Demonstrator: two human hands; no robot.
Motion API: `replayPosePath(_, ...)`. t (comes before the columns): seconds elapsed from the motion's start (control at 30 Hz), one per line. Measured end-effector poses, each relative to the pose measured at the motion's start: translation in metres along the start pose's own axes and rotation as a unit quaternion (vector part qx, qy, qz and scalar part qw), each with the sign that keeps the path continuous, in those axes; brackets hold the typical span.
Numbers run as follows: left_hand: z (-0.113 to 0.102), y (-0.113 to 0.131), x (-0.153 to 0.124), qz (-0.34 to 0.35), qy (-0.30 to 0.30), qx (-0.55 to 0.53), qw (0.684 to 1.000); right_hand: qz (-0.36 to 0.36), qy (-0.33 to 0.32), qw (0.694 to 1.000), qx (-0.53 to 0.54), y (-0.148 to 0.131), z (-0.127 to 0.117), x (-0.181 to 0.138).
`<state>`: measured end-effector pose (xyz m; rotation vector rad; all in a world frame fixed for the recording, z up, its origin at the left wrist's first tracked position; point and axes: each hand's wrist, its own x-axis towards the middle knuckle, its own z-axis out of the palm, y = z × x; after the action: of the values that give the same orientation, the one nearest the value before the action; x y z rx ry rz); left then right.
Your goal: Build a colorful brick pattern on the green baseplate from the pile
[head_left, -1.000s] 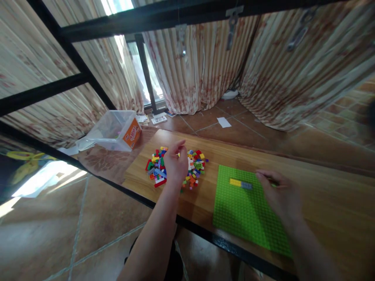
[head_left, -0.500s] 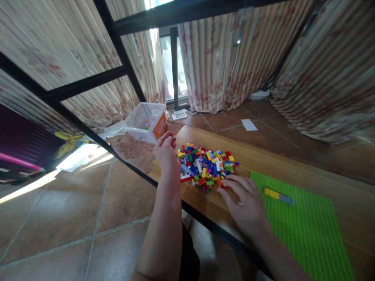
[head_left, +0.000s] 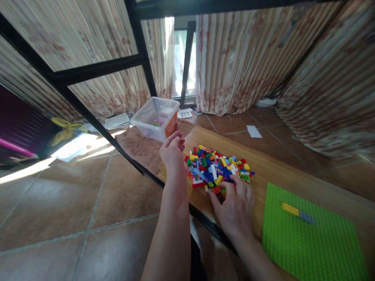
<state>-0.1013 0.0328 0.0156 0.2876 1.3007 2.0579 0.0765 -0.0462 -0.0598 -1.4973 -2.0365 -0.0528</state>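
Observation:
A heap of mixed toy building bricks (head_left: pixel 213 171) lies on a wooden bench top (head_left: pixel 202 134). My right hand (head_left: pixel 236 205) reaches over the near right side of the heap, thumb and fingers apart around several bricks, among them an orange brick (head_left: pixel 216 190). My left hand (head_left: pixel 173 150) hovers at the left of the heap, its fingers curled together; whatever they may hold is hidden. Right of the heap lies a green studded baseplate (head_left: pixel 307 242). On it a yellow brick (head_left: pixel 290 208) and a grey brick (head_left: pixel 306 217) sit end to end.
A clear plastic tub (head_left: pixel 146 125) with an orange label stands beyond my left hand, a few pieces inside. A black metal frame (head_left: pixel 96 127) crosses the left side and top. White paper (head_left: pixel 253 131) lies on the tiled floor (head_left: pixel 125 230); pleated curtains (head_left: pixel 234 70) hang behind.
My right hand has moved left and deeper into the near side of the heap. My left hand keeps its curled shape beside the bricks. The whole view has shifted slightly.

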Motion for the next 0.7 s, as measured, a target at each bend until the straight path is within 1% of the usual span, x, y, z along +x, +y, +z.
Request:
replayPosePath(0.07,-0.004,0.000,0.004,0.017,-0.001,0.077,0.997,-0.007,0.004,1.000,-0.007,0.003,0.000,0.000)
replayPosePath(0.13,-0.009,-0.001,0.008,0.051,-0.026,0.194,0.979,-0.014,0.004,1.000,-0.014,0.006,-0.001,0.000)
replayPosePath(0.23,-0.016,-0.003,0.010,0.092,-0.089,0.365,0.922,-0.015,0.000,1.000,-0.027,0.013,-0.005,0.000)
replayPosePath(0.3,-0.018,-0.004,0.009,0.090,-0.119,0.435,0.888,-0.012,0.002,0.999,-0.030,0.018,-0.008,-0.001)
replayPosePath(0.37,-0.020,-0.005,0.007,0.081,-0.144,0.469,0.868,-0.011,0.010,1.000,-0.024,0.022,-0.010,-0.001)
replayPosePath(0.5,-0.021,-0.008,0.004,0.062,-0.229,0.502,0.832,-0.012,0.024,1.000,-0.002,0.029,-0.015,-0.004)
replayPosePath(0.57,-0.021,-0.008,0.003,0.053,-0.255,0.517,0.816,-0.017,0.036,0.999,0.010,0.030,-0.018,-0.005)
replayPosePath(0.63,-0.021,-0.008,0.003,0.055,-0.254,0.524,0.811,-0.029,0.048,0.998,0.027,0.028,-0.021,-0.005)
replayPosePath(0.7,-0.020,-0.006,0.003,0.075,-0.230,0.522,0.818,-0.051,0.061,0.996,0.050,0.022,-0.022,-0.003)
